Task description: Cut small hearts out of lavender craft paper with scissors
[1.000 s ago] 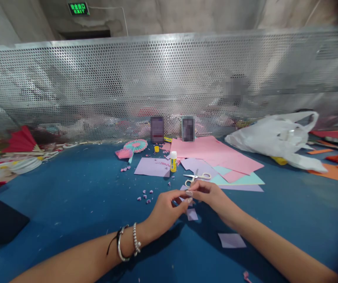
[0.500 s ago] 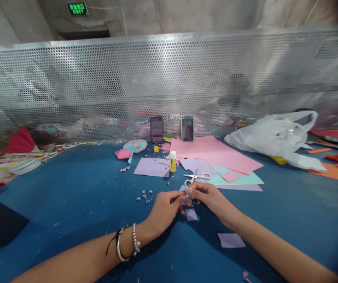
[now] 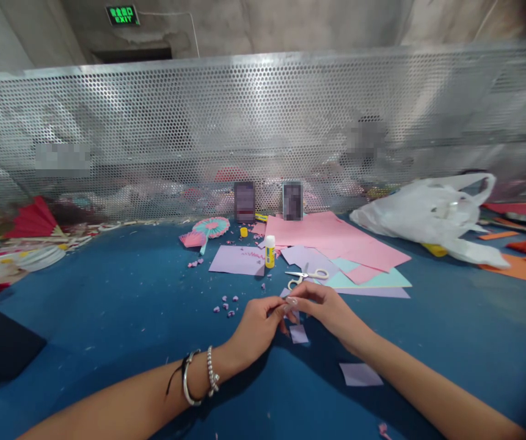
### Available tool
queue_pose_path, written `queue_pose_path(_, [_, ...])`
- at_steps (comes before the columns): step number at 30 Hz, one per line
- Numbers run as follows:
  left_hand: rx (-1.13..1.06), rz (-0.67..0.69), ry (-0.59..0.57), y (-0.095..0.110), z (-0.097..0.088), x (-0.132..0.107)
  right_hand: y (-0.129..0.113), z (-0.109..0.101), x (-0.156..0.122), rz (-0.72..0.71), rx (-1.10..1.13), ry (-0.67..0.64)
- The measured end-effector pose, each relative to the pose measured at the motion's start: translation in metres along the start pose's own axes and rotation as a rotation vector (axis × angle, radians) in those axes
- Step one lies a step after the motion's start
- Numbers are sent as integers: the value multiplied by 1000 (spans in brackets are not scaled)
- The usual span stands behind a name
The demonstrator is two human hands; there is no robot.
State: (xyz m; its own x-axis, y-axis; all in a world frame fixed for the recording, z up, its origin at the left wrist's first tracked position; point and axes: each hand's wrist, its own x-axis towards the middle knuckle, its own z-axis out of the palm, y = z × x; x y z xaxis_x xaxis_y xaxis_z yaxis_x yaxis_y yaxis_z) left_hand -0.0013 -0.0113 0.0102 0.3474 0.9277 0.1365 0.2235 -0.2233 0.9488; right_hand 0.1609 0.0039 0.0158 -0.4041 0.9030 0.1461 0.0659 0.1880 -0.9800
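Observation:
My left hand and my right hand meet above the blue table, fingertips pinched together. Whatever sits between them is too small and covered to make out. Purple paper shows just behind and below the fingers, partly hidden by them. A small purple paper square lies just below the fingertips. White-handled scissors rest open beyond my right hand. Tiny folded purple paper pieces are scattered to the left of my left hand. A larger purple rectangle lies near my right forearm.
An uncapped glue stick stands beside a purple sheet; its yellow cap lies behind. Pink sheets spread at the back, near a paper rosette. A white plastic bag is at right, a dark flat object at left.
The fingers of my right hand have shifted slightly at the pinch. Both hands otherwise stay in the same place, and the things on the table lie as before.

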Motion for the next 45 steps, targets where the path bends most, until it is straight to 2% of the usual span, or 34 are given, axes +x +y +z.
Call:
queue_pose_path(10, [23, 23, -29, -1, -1, -1, 0, -1, 0, 8, 23, 15])
queue_pose_path(16, [-59, 12, -51, -2, 0, 0, 2, -1, 0, 30, 29, 45])
queue_pose_path(21, [-10, 5, -11, -4, 0, 0, 0, 1, -1, 42, 88, -9])
queue_pose_path(29, [38, -10, 41, -10, 2, -1, 0, 3, -1, 52, 31, 34])
queue_pose_path(39, [95, 4, 83, -4, 1, -4, -3, 2, 1, 104, -31, 78])
queue_pose_path(42, [129, 17, 78, -5, 2, -4, 0, 4, 1, 82, -67, 110])
queue_pose_path(45, [160, 45, 94, -4, 1, -5, 0, 6, -2, -32, -216, 170])
